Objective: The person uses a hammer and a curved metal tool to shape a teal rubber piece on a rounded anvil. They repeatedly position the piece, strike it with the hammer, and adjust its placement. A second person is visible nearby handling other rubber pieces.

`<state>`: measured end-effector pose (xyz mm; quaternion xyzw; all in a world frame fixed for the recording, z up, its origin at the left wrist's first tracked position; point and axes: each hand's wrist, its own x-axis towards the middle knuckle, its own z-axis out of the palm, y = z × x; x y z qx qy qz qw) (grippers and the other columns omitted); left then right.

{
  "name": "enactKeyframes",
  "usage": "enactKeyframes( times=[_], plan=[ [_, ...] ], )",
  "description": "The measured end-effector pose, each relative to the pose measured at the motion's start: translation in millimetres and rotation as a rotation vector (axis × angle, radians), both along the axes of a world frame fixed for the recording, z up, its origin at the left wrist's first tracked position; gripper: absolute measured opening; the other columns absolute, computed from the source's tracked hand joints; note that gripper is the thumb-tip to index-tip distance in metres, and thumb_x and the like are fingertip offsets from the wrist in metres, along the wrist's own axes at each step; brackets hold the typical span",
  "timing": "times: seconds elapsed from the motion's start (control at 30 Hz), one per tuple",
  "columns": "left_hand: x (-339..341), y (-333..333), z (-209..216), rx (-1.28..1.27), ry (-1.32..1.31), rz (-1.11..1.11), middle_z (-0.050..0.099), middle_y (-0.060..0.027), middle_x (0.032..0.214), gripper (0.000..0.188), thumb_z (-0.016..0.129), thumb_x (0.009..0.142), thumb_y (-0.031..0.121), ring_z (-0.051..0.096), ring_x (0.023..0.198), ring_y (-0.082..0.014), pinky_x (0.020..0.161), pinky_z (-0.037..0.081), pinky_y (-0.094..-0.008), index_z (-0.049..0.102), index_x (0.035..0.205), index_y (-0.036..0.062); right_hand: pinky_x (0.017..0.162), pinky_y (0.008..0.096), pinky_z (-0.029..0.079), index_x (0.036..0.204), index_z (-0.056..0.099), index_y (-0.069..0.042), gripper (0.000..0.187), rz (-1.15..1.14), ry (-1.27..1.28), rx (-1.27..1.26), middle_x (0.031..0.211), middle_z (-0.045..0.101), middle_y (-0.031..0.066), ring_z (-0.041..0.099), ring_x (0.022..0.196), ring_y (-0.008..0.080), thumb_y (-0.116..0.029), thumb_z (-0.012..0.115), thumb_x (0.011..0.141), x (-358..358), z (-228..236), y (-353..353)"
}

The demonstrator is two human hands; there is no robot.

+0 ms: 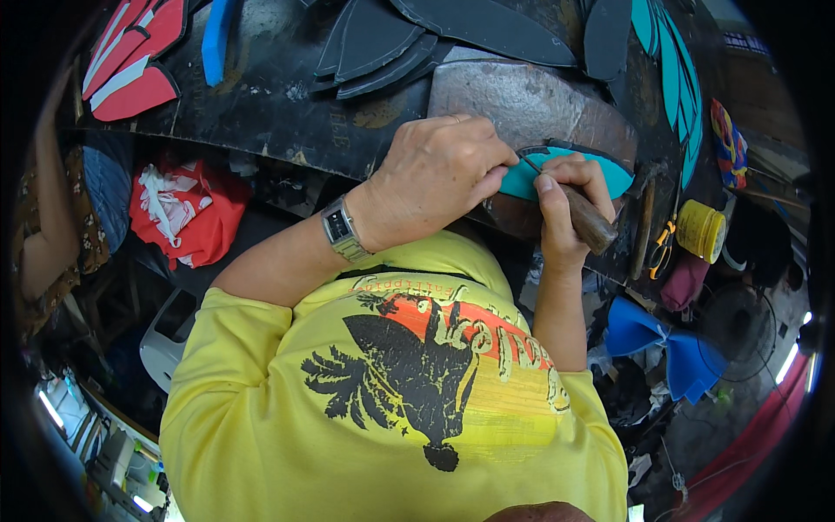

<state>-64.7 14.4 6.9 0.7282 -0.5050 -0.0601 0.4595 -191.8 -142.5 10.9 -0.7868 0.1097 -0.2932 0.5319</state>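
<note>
A teal sole-shaped piece (613, 177) with a dark rim lies over the near part of a worn, grey-brown block (522, 96) on the work table. My left hand (439, 174), a metal watch on its wrist, is closed with thumb and fingers pinching the piece's left end. In my right hand (570, 196) is an awl-like tool (589, 224) with a thick wooden handle. Its thin dark shaft slants up and left to the piece's edge, beside my left fingertips. Part of the piece is hidden under my right fingers.
Black sole-shaped pieces (374, 43) lie stacked behind the block, red ones (143, 87) at far left, more teal ones (678, 87) at right. Orange-handled scissors (663, 248) and a yellow tub (700, 231) are at the right edge. A red bag (196, 213) sits below the table.
</note>
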Motion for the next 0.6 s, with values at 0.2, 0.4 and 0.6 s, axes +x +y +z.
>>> enactKeyframes(
  times=[0.2,0.4,0.6],
  plan=[
    [-3.4,3.1,4.0,0.036,0.007,0.035,0.07,-0.008,0.088,0.017,0.077,0.083,0.011,0.07,0.08,-0.0275,0.071,0.056,-0.0374,0.075,0.099,0.0072,0.067,0.0304,0.048,0.084,0.059,0.0,0.011,0.034,0.014,-0.135,0.077,0.064,0.0092,0.057,0.067,0.0173,0.002,0.069,0.081,1.2,1.5,3.0],
    [-7.0,9.7,4.5,0.035,0.06,0.044,0.071,-0.0087,0.088,0.016,0.077,0.083,0.01,0.07,0.08,-0.0286,0.071,0.056,-0.0376,0.074,0.098,0.0065,0.067,0.0306,0.048,0.084,0.059,0.0,0.01,0.036,0.014,-0.101,0.077,0.064,0.0084,0.058,0.068,0.0171,0.001,0.069,0.081,0.9,1.2,3.2],
    [-5.0,8.0,1.9,0.014,0.02,-0.002,0.071,-0.0082,0.09,0.015,0.076,0.082,0.009,0.07,0.083,-0.0285,0.073,0.057,-0.0378,0.075,0.097,0.0054,0.075,0.0301,0.047,0.087,0.061,0.0,0.011,0.054,0.013,0.161,0.084,0.065,0.0082,0.059,0.077,0.0156,-0.002,0.071,0.083,-3.5,1.0,-2.4]
  ],
)
